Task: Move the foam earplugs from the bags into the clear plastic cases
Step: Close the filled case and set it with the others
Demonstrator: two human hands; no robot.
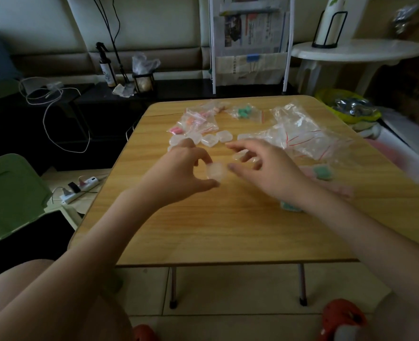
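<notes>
Clear plastic, thin and almost invisible against the wood: this is the small case (214,171) that the left hand (179,175) holds above the middle of the table (228,230). The thumb from below and the curled fingers from above pinch it at its left edge. The right hand (265,168) is just beside it, at 3 o'clock from the case. Its fingers are spread and loosely bent, and its thumb tip comes close to the case; whether it touches, I cannot tell, because the picture is blurred there.

More empty cases (211,139) lie in a row at 12 o'clock from the hands. Behind them, towards 11 o'clock, are small bags with pink and orange earplugs (193,123), and at 1 o'clock a bag with green earplugs (244,112). A big crumpled bag (299,131) lies at 2 o'clock. Some green pieces (323,172) lie at 3 o'clock, beyond the right wrist.

I judge the case to be very light, stiff and smooth, so it can slip or spring away if it is squeezed hard. It is best held by two opposite edges while the other hand lifts the lid at its free edge. The foam earplugs will be soft and light; a gentle pinch at the middle should be enough.
</notes>
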